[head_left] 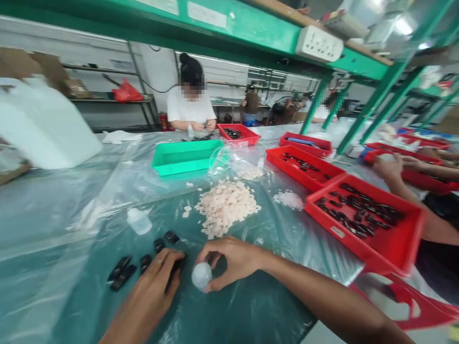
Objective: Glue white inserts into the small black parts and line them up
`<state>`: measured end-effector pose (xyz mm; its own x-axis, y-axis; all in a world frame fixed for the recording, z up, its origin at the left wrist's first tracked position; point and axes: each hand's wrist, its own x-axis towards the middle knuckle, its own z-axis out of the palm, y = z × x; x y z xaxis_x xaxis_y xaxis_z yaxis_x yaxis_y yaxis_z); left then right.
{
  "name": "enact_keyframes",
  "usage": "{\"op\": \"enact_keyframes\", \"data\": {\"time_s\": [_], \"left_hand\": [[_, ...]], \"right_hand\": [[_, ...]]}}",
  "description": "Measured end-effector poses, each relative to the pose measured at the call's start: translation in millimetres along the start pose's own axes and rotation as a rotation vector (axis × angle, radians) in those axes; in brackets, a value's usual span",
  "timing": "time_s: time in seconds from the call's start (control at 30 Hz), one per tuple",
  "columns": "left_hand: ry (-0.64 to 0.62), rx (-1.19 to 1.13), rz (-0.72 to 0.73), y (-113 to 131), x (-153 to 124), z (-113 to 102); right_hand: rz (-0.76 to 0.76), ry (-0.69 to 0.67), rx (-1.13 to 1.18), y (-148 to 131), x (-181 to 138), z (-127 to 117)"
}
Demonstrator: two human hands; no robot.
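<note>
My left hand [159, 274] has its fingers curled on a small glossy black piece [175, 270], mostly hidden between thumb and fingers. Just to the right, my right hand [233, 260] grips a small whitish bottle [202, 276] between thumb and fingers, with its round end facing the camera. Around the left hand lie several black pieces [122, 272] on the green plastic-covered table [222, 315]. A second whitish bottle [139, 221] is on the table beyond them. Ahead of my right hand is a heap of small cream-coloured pieces [227, 205].
Red trays [366, 215] with black parts line the right side, near a co-worker's arm [398, 177]. A green tray [186, 156] stands ahead, with a clear bag [236, 160] beside it. Another person [191, 102] sits opposite. A green shelf beam [244, 24] crosses above.
</note>
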<state>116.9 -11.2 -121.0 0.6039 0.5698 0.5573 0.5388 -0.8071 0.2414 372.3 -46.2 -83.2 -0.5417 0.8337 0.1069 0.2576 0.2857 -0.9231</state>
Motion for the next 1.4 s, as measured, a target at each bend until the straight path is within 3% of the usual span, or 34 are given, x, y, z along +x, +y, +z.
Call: {"op": "enact_keyframes", "data": {"time_s": [0.17,0.43,0.6,0.73,1.07,1.4], "left_hand": [[0.046,-0.040,0.028,-6.3,4.6,6.1],[-0.160,-0.171,-0.203,24.3,-5.2,-38.9],[-0.118,-0.334,-0.322,46.7,-4.2,-52.7],[-0.059,-0.444,-0.300,50.4,-4.5,-56.9],[0.000,-0.503,-0.220,47.6,-10.7,-57.8],[-0.006,-0.514,-0.236,50.9,-6.9,-57.1]], "right_hand": [[-0.010,0.077,0.111,-10.0,-5.4,-10.3],[-0.031,0.282,0.003,-22.8,-14.0,4.6],[-0.087,0.274,-0.151,-25.6,-21.7,16.5],[-0.111,0.322,-0.322,-25.7,-24.1,23.7],[-0.265,0.305,-0.454,-26.6,-29.0,17.5],[-0.399,0.474,-0.732,-36.9,-41.2,17.5]]}}
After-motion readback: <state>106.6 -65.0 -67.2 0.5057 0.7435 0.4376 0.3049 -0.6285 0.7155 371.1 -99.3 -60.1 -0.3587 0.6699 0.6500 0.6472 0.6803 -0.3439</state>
